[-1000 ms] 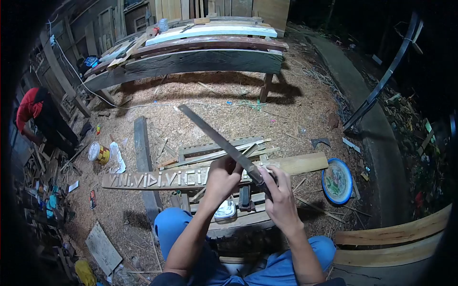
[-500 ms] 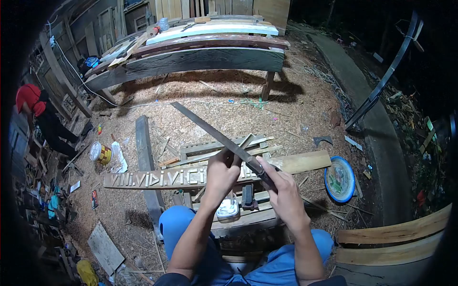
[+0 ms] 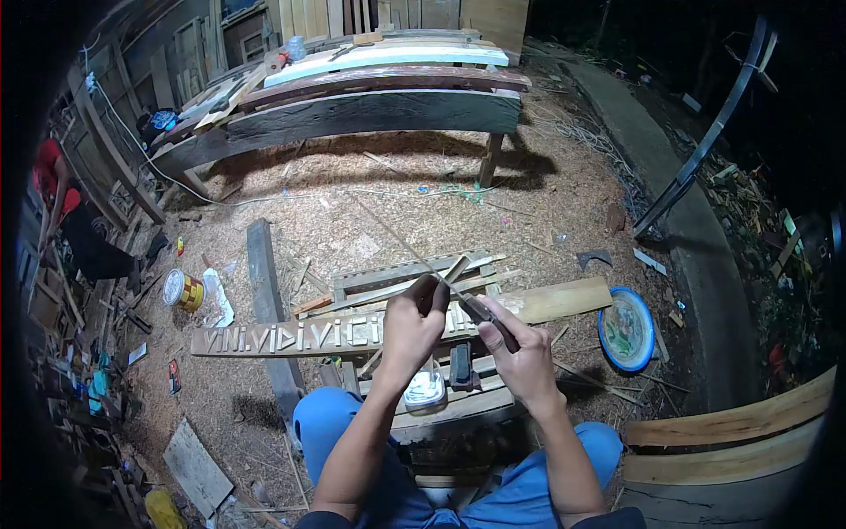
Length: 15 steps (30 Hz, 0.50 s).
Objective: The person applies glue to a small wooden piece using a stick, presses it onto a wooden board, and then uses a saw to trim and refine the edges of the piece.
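Lettered board at left, spanning rightward. Left hand: fingers curled, can't tell whether round anything. Saw just right of it, edge-on, rear end gripped in right hand. Blue-rimmed basin beside board's right end.

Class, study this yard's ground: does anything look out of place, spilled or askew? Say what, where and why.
Yes. Pale brown wood shavings lie strewn underfoot instead of gathered up. A white sheet-like scrap lies among them beside the round yellow-and-white bucket, perhaps dropped litter.
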Motion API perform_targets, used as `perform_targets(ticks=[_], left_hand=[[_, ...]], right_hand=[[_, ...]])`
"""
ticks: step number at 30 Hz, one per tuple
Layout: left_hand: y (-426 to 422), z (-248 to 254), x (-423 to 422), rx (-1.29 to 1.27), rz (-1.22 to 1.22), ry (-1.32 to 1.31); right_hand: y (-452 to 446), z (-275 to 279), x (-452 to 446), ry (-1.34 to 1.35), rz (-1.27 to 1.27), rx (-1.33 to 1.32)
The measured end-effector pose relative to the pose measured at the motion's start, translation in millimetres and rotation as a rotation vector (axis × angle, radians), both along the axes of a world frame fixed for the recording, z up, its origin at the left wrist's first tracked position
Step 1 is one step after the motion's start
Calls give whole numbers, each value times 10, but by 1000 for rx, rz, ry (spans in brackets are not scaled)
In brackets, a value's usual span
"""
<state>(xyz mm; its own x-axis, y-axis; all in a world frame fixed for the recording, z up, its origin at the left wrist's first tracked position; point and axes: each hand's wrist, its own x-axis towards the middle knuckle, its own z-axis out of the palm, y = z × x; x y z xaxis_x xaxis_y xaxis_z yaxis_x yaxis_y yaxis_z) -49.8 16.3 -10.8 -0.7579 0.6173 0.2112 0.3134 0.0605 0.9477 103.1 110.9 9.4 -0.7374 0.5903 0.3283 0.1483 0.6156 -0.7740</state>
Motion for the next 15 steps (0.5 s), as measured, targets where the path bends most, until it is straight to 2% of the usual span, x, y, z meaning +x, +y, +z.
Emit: perform_targets(ticks=[2,3,5,7,15], left_hand=[[9,11,12,-51,2,34],[18,9,41,33,10,29],[15,17,52,117,19,24],[-5,28,42,9,20,-50],[19,-263,99,10,-6,-124]], right_hand=[[19,-26,-9,75,-17,-43],[33,-28,-2,75,-18,-42],[67,-28,16,24,-27,126],[57,-61,1,29,-25,105],[99,-168,100,4,-37,218]])
